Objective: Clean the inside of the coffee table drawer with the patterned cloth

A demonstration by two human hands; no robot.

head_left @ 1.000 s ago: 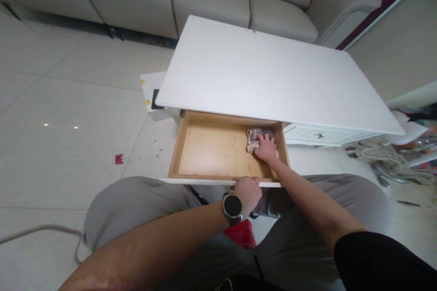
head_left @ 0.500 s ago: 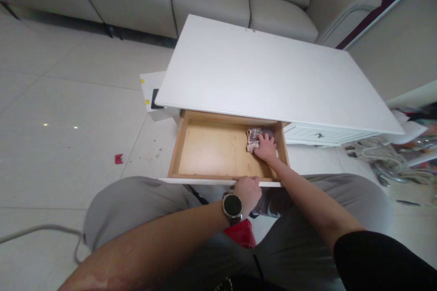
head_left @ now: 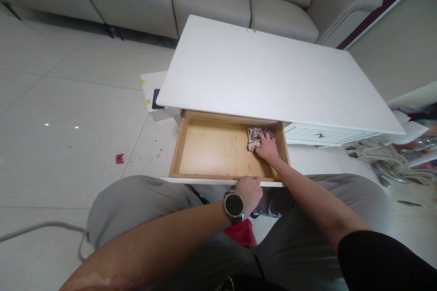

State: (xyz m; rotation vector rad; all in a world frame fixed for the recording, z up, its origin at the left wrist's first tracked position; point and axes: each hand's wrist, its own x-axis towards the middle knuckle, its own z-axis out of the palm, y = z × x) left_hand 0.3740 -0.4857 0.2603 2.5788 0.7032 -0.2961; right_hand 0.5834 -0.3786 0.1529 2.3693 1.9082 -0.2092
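Note:
A wooden drawer (head_left: 211, 150) stands pulled out from the white coffee table (head_left: 273, 72). My left hand (head_left: 249, 193), with a watch on its wrist, is closed over the top edge of the drawer's white front. Inside the drawer, at the right end, my right hand (head_left: 267, 148) presses down on a crumpled cloth (head_left: 253, 138), brownish purple with a pale patterned edge. Its fingers are bent round the cloth against the drawer's bottom. Part of the cloth is hidden under the hand.
A grey sofa (head_left: 211, 4) runs behind the table. A white box (head_left: 153, 82) sits on the floor at the table's left end. A red scrap (head_left: 119, 158) lies on the tiles, and a grey cable (head_left: 44, 225) at lower left. Coiled hoses (head_left: 385, 159) lie at right.
The cloth looks slightly more bunched under my right hand, which has shifted very little. My left hand keeps its hold on the drawer front.

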